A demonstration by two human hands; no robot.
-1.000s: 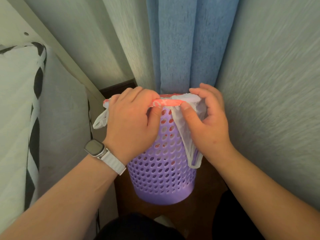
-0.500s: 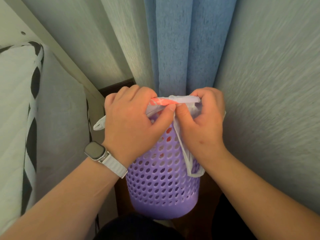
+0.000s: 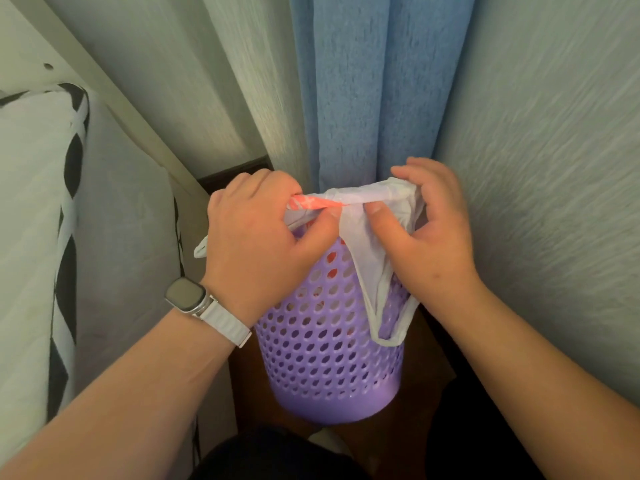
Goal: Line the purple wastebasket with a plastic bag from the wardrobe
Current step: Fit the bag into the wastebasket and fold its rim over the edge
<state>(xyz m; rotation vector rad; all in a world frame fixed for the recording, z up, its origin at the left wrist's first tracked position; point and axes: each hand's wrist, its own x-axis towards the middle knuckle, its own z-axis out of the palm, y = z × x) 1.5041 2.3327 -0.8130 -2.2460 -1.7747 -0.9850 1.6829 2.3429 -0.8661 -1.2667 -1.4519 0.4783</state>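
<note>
While the purple wastebasket (image 3: 332,348) sat on the floor in the corner under the blue curtain (image 3: 374,91), both hands had moved on the bag compared with a second earlier. Back then they were wide on the rim; by this moment the thumbs had come in close, almost touching at the near edge of the wastebasket. The left hand (image 3: 259,244) was pinching the pink-printed bit of the plastic bag (image 3: 367,209) against the rim, and the right hand (image 3: 429,237) pinched the white part just beside it, one bag handle dangling down the wastebasket's front. The wastebasket also looked tipped toward the person a little more. Probably means the bag was in and only the rim fold needed snugging, so nearly done.
</note>
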